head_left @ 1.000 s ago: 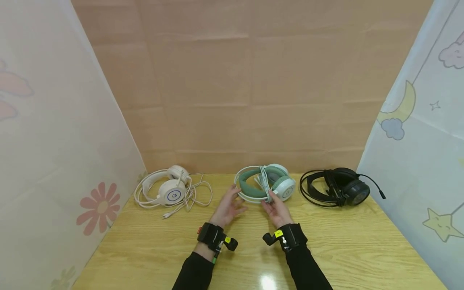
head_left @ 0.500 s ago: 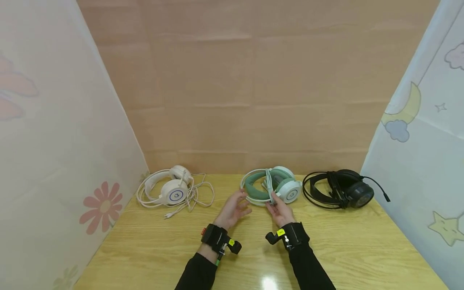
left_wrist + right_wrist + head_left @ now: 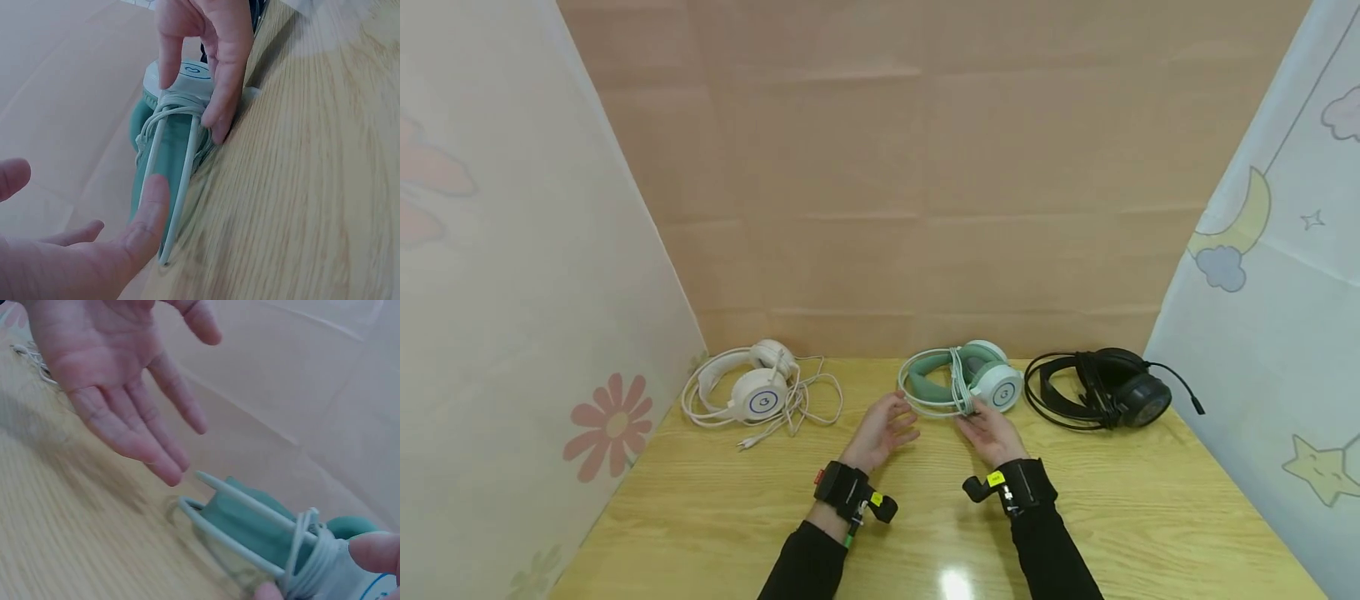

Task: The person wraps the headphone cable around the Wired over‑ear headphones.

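Lying mid-row on the worktop (image 3: 760, 492), head view: green headphones (image 3: 958, 385), between white headphones (image 3: 757, 393), cord loose, and black headphones (image 3: 1108, 390). Left wrist view: right hand (image 3: 226, 47), thumb and fingers pinching the green headphones around one ear cup (image 3: 192, 76). Right wrist view: left hand (image 3: 112, 372) spread, holding nothing, near the headband (image 3: 250, 519); wound cord (image 3: 306, 559) round it. Progress, by appearance: three sets in line, green one bundled; right hand's release not yet made.

smooth plastic earcup (image 3: 1002, 390) — glossy tabletop (image 3: 921, 517)
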{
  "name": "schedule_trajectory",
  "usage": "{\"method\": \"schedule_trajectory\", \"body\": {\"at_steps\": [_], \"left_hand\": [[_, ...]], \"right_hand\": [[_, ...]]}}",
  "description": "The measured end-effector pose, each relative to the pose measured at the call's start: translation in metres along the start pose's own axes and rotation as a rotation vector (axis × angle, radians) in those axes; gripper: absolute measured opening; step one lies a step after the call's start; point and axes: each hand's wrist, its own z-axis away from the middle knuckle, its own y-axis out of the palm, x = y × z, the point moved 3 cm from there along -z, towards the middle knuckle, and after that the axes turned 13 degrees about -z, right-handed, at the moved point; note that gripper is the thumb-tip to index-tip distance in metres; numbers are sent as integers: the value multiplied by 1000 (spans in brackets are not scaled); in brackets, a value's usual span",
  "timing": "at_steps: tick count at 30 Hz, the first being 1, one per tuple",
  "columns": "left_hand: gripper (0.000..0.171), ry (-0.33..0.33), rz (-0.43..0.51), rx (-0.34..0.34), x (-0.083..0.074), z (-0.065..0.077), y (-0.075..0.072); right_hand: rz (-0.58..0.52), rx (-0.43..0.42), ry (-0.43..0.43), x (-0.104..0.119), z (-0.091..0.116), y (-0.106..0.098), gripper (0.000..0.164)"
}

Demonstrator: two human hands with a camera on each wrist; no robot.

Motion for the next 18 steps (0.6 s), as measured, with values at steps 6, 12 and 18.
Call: {"method": "schedule_trajectory", "body": {"at_steps": [6, 12, 18], "left_hand": [[57, -13, 27, -11, -1, 2, -2], [56, -23, 9, -9, -3, 4, -7], [53, -7, -77, -25, -6, 12, -23]], "right_hand": [[81, -37, -45, 15, 15, 1, 76], [181, -153, -235, 30, 26, 1, 54], [450, -121, -443, 31, 32, 1, 67]]}}
